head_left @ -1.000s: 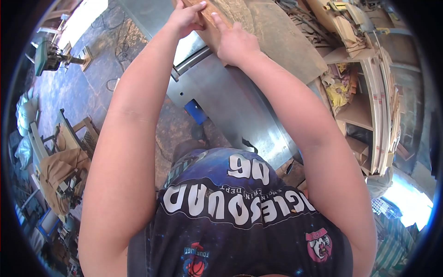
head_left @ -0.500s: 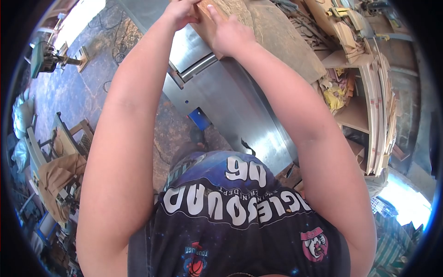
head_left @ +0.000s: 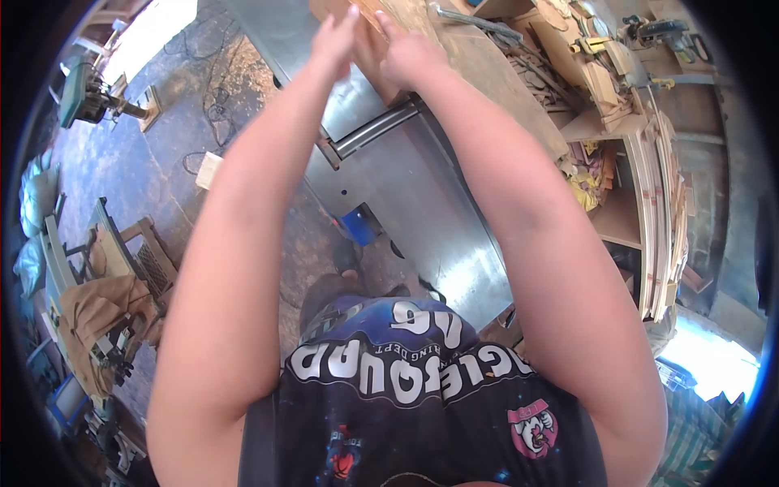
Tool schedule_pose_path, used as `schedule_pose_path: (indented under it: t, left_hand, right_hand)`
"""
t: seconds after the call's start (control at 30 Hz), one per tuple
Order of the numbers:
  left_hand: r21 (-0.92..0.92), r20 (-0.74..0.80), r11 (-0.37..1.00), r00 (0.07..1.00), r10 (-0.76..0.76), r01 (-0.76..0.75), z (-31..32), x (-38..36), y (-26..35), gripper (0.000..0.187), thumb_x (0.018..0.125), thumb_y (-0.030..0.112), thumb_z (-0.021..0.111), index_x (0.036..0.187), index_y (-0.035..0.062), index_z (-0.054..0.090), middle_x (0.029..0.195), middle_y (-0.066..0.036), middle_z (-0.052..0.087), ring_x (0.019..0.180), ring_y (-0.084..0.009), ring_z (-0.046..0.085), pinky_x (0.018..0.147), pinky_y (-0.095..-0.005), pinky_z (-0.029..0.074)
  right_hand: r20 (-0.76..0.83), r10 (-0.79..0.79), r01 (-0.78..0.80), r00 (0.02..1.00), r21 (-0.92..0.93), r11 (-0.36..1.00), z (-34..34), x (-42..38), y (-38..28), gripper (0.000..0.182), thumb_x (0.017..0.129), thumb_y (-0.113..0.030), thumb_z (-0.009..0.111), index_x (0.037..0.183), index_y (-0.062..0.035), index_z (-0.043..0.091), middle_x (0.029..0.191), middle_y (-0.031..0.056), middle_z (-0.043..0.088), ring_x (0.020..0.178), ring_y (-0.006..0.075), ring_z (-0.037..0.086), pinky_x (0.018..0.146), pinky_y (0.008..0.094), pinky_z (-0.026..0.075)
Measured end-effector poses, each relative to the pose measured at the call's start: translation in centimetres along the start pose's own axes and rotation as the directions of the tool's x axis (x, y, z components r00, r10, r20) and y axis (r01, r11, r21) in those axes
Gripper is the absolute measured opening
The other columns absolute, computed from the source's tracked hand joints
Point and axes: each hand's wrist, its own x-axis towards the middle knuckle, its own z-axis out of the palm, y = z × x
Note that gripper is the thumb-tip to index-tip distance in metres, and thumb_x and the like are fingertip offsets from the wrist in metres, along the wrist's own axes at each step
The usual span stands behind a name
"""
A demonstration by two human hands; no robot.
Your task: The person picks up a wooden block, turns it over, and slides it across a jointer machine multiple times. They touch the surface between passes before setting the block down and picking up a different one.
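Note:
A wooden board (head_left: 372, 66) stands on edge on the metal bed of a jointer (head_left: 406, 174), just beyond the cutter slot (head_left: 377, 130). My right hand (head_left: 412, 62) grips its top, index finger stretched along the edge and the other fingers bent. On the board's left side is my left hand (head_left: 334, 47), slightly blurred, with its fingers extended; whether it presses on the wood is hard to make out. The board's far end is cut off by the top of the view.
Right of the jointer lies a broad wooden sheet (head_left: 495, 97), with a shelf unit (head_left: 617, 207) and stacked offcuts beyond. A blue part (head_left: 357, 227) sits at the jointer's side. On the left floor are a green machine (head_left: 77, 97), a wood block (head_left: 208, 170) and cables.
My left hand has shifted on the board, from curled around it to fingers extended. My right hand stays on top. The view has moved slightly, showing more floor at left.

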Motion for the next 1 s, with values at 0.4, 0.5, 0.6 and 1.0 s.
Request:
schedule_pose_path:
  t: [0.4,0.5,0.6,1.0]
  left_hand:
    - [0.755,0.484,0.656,0.673,-0.559,0.002,-16.1,-51.9,-17.2,0.055,0.109,0.047,0.05,0.155,0.0163,0.053,0.155,-0.015,0.056,0.14,-0.0329,0.055,0.12,-0.0446,0.039]
    - [0.684,0.338,0.696,0.752,-0.565,0.216,-12.8,-50.5,-11.8,0.042,0.11,0.03,0.056,0.143,0.0043,0.064,0.145,-0.013,0.066,0.134,-0.0262,0.061,0.114,-0.041,0.046]
    - [0.526,0.003,0.848,0.997,0.082,-0.071,-7.9,-46.3,-10.0,0.046,0.112,0.027,0.049,0.149,-0.0004,0.055,0.148,-0.018,0.062,0.135,-0.0277,0.06,0.113,-0.0384,0.046]
    - [0.654,0.495,0.316,0.704,0.509,-0.688,10.0,-49.1,-4.4,0.089,0.106,0.038,0.054,0.162,-0.0133,0.009,0.169,-0.038,0.014,0.161,-0.0442,0.011,0.13,-0.043,0.016]
  right_hand:
    - [0.094,-0.033,-0.08,0.995,0.954,0.289,0.4,-12.5,6.1,0.087,0.088,-0.013,0.079,0.164,-0.0087,0.036,0.145,0.0176,0.062,0.127,0.0242,0.064,0.108,0.04,0.05]
    - [0.194,-0.149,-0.218,0.97,0.962,-0.162,3.5,-22.8,8.2,0.082,0.093,-0.018,0.075,0.164,-0.0082,0.036,0.151,0.0139,0.058,0.133,0.0245,0.06,0.112,0.0409,0.048]
    - [0.246,-0.223,-0.314,0.943,0.88,-0.356,5.0,-32.1,8.7,0.083,0.095,-0.027,0.073,0.165,-0.0101,0.031,0.157,0.012,0.051,0.14,0.0266,0.054,0.114,0.0433,0.046]
    - [0.114,-0.203,-0.197,0.973,0.864,-0.463,2.6,-53.2,14.0,0.095,0.092,-0.021,0.075,0.168,-0.0074,0.02,0.162,0.0155,0.044,0.146,0.028,0.049,0.118,0.0432,0.043]
